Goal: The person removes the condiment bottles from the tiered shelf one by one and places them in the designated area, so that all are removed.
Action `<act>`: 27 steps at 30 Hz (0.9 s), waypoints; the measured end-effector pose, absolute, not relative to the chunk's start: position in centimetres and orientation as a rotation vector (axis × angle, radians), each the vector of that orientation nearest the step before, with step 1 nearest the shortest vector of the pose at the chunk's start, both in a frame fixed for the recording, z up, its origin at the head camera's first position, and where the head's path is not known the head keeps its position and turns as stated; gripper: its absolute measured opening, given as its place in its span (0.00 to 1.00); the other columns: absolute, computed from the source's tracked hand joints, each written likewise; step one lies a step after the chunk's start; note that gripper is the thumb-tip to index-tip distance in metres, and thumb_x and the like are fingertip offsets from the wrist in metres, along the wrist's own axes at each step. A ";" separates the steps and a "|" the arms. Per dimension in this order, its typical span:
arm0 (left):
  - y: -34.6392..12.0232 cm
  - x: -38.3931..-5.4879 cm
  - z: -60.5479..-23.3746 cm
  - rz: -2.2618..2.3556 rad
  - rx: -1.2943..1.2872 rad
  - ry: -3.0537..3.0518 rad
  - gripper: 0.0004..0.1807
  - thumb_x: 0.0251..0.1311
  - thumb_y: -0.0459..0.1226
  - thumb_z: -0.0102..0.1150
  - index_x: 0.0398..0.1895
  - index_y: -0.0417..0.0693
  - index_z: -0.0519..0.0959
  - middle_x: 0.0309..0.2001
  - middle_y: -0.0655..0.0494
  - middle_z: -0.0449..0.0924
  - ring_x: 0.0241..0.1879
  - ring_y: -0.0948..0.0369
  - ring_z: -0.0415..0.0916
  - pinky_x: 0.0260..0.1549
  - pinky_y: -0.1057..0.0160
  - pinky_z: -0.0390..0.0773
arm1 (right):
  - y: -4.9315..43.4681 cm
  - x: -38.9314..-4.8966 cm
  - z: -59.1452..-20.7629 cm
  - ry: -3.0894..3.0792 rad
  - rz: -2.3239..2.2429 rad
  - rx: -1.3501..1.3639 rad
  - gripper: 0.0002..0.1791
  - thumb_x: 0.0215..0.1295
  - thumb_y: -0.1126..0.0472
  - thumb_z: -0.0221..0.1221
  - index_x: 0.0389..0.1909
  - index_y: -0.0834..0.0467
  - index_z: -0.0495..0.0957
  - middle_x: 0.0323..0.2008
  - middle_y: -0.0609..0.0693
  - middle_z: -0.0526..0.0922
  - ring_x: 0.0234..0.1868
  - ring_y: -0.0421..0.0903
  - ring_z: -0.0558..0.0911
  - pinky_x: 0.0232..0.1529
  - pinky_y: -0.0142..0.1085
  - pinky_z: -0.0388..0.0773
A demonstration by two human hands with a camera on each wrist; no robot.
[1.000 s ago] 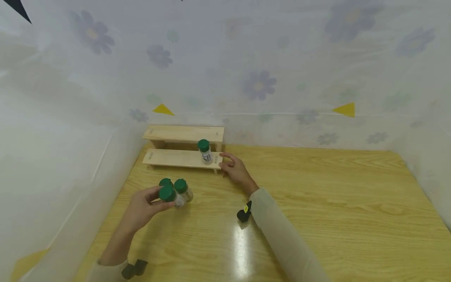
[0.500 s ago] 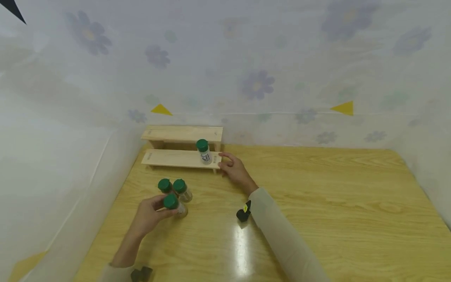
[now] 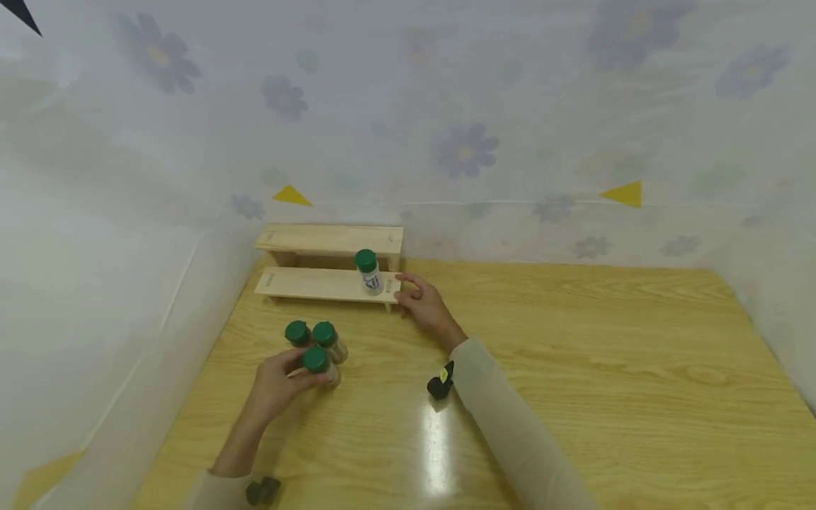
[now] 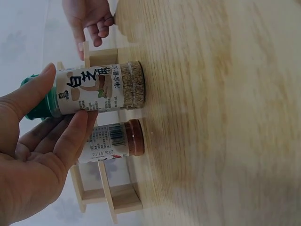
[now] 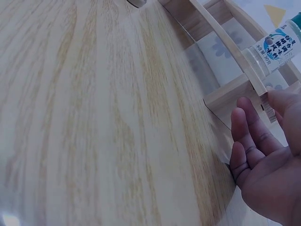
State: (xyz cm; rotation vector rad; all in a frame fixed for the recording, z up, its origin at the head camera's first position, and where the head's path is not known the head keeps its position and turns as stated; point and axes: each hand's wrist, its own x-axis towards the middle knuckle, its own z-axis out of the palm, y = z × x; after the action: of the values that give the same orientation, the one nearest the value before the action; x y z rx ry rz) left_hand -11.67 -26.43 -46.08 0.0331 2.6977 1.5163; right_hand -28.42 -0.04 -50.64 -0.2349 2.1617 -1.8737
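My left hand [image 3: 277,389] grips a green-capped spice jar [image 3: 319,363] near its cap. In the left wrist view this sesame jar [image 4: 96,89] has a white label and pale seeds at its base; whether the base touches the table is hard to tell. Two more green-capped jars stand just behind it, one at the left [image 3: 297,333] and one at the right [image 3: 326,338]. My right hand [image 3: 427,306] holds the right end of the lower tier of a wooden two-tier shelf [image 3: 312,282] between thumb and forefinger. Close to that end, another green-capped jar [image 3: 368,273] stands upright on the lower tier.
The shelf's upper tier [image 3: 331,239] stands near the flower-patterned back wall [image 3: 465,152]. A pale side wall [image 3: 127,304] borders the wood-grain table [image 3: 574,368] on the left. Yellow triangles [image 3: 623,194] mark the back wall.
My left hand has moved slightly right and toward me with the sesame jar, drawing it apart from the two behind. The right hand keeps its place on the shelf.
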 end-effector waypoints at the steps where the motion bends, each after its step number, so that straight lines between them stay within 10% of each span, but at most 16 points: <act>1: -26.4 -11.7 -46.1 1.517 0.044 2.697 0.28 0.48 0.39 0.72 0.55 0.42 0.77 0.55 0.44 0.79 0.55 0.46 0.76 0.50 0.56 0.81 | 0.0 -28.4 -50.6 2.162 -1.878 -0.242 0.23 0.68 0.58 0.57 0.63 0.48 0.69 0.37 0.62 0.85 0.30 0.53 0.81 0.32 0.35 0.80; 22: -27.7 -10.6 -43.7 1.376 0.126 2.681 0.33 0.53 0.41 0.69 0.61 0.40 0.71 0.58 0.39 0.76 0.57 0.43 0.74 0.54 0.47 0.77 | -0.1 -28.6 -50.7 2.156 -1.888 -0.229 0.23 0.67 0.58 0.57 0.63 0.48 0.69 0.38 0.62 0.85 0.29 0.49 0.81 0.32 0.36 0.81; 27: -28.9 -10.2 -41.9 1.404 0.134 2.697 0.29 0.56 0.41 0.67 0.58 0.36 0.72 0.55 0.39 0.77 0.55 0.52 0.78 0.53 0.60 0.79 | -0.2 -28.6 -50.9 2.148 -1.893 -0.212 0.23 0.67 0.59 0.57 0.63 0.48 0.70 0.37 0.62 0.85 0.29 0.48 0.81 0.33 0.36 0.81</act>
State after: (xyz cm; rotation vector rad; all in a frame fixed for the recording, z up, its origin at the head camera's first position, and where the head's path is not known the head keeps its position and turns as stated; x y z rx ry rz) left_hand -10.20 -28.85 -41.94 0.1342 2.6969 1.4044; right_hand -28.58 -0.20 -50.92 -0.2120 2.1480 -1.8932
